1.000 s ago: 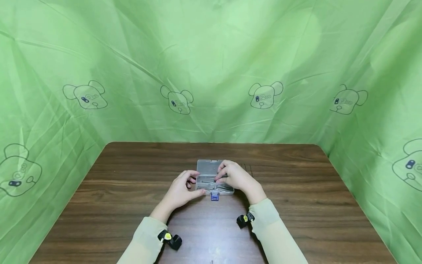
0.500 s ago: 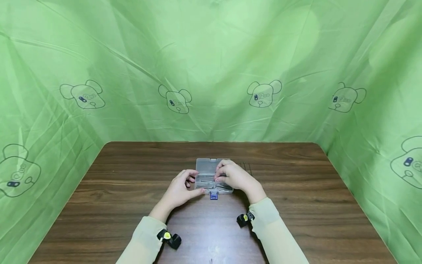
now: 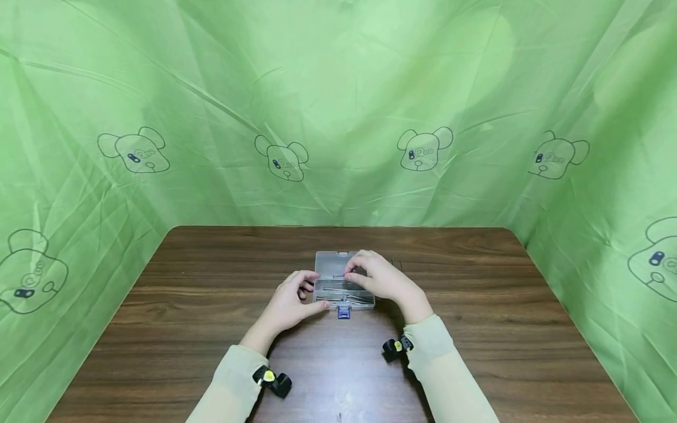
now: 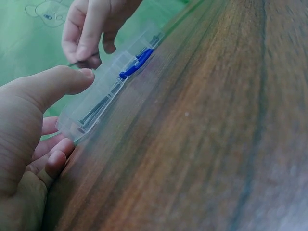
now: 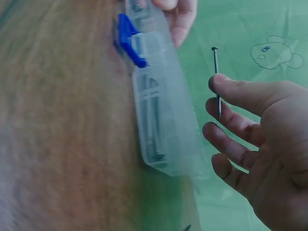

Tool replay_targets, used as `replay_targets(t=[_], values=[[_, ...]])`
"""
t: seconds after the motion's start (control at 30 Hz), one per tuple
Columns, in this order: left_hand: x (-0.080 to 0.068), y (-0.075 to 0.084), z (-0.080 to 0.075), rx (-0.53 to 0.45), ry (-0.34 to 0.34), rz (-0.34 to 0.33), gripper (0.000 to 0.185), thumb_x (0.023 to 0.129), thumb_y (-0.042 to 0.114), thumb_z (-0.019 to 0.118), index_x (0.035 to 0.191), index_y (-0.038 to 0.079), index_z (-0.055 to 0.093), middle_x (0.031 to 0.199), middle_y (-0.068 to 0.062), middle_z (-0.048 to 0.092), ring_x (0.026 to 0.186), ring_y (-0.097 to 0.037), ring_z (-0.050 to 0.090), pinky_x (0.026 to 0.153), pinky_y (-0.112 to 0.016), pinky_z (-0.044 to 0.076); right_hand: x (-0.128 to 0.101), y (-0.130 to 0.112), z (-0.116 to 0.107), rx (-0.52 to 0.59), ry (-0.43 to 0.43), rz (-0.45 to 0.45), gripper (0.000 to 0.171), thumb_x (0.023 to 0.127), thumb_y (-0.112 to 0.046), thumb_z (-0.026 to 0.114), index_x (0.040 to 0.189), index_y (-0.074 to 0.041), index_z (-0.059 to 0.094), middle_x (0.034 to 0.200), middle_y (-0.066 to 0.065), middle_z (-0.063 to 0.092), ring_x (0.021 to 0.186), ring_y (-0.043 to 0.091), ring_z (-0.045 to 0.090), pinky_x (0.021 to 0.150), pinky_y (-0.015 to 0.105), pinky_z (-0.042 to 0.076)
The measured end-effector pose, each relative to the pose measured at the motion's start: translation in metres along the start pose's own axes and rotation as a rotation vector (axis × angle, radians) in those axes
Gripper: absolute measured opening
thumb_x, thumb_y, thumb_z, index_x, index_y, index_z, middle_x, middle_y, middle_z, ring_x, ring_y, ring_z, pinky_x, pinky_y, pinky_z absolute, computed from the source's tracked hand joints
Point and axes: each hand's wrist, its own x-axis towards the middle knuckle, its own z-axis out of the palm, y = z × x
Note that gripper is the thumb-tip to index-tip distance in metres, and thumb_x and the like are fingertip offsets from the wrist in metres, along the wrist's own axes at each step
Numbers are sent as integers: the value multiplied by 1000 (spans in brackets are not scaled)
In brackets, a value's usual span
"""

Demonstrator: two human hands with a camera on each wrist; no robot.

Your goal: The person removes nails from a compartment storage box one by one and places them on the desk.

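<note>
A clear plastic compartment box [image 3: 329, 285] lies open on the table, its lid [image 3: 329, 263] folded back and its blue latch [image 3: 344, 312] at the front. Several nails [image 3: 359, 299] lie in its compartments. My left hand [image 3: 288, 302] holds the box's left end, thumb at the front edge and fingers along the side. Over the box's back half, my right hand [image 3: 382, 278] pinches a single nail [image 5: 216, 65] between thumb and index finger. In the right wrist view that nail is clear of the box, head up.
A brown wood-grain table [image 3: 185, 305] lies under everything. Thin dark nail-like pieces [image 3: 400, 265] lie right of the box, partly hidden by my right hand. A green printed cloth [image 3: 338, 117] hangs behind and at both sides.
My right hand has lifted from inside the box's compartments and moved slightly back toward the lid, with a nail now showing in its fingers. My left hand stays in place.
</note>
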Motion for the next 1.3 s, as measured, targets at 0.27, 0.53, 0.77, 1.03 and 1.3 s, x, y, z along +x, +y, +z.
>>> replay_targets(t=[0.27, 0.53, 0.77, 1.03, 1.3], values=[[1, -2, 1, 7, 4, -7, 68, 81, 36, 99, 137, 11, 69, 114, 1, 69, 91, -14, 63, 83, -32, 54, -6, 4, -16, 74, 106, 69, 7, 108, -14, 68, 112, -10, 72, 97, -3, 65, 93, 16, 59, 87, 39, 52], [1, -1, 0, 15, 2, -7, 68, 81, 37, 99, 136, 13, 69, 112, 2, 68, 89, -13, 62, 83, -31, 53, -23, 25, -36, 142, 186, 144, 36, 112, -8, 60, 148, -6, 60, 107, 13, 70, 90, 20, 62, 81, 41, 53], [0, 0, 0, 17, 1, -12, 68, 81, 36, 99, 137, 12, 68, 115, 0, 69, 91, -14, 62, 83, -32, 54, -41, 41, -58, 155, 210, 214, 44, 114, -8, 53, 159, -13, 55, 142, 15, 66, 116, 30, 66, 99, 52, 52], [0, 0, 0, 12, 10, 8, 69, 81, 36, 99, 138, 11, 68, 119, -2, 69, 92, -15, 63, 82, -31, 54, -65, 60, -70, 176, 238, 362, 40, 114, -14, 58, 153, -9, 56, 108, 14, 67, 95, 24, 59, 85, 44, 47], [-2, 0, 2, 19, 11, -2, 68, 83, 37, 98, 138, 11, 68, 118, -2, 69, 91, -15, 63, 83, -31, 53, -82, 81, -71, 178, 245, 433, 40, 106, -14, 73, 144, -6, 65, 106, 8, 75, 98, 23, 69, 85, 39, 53]])
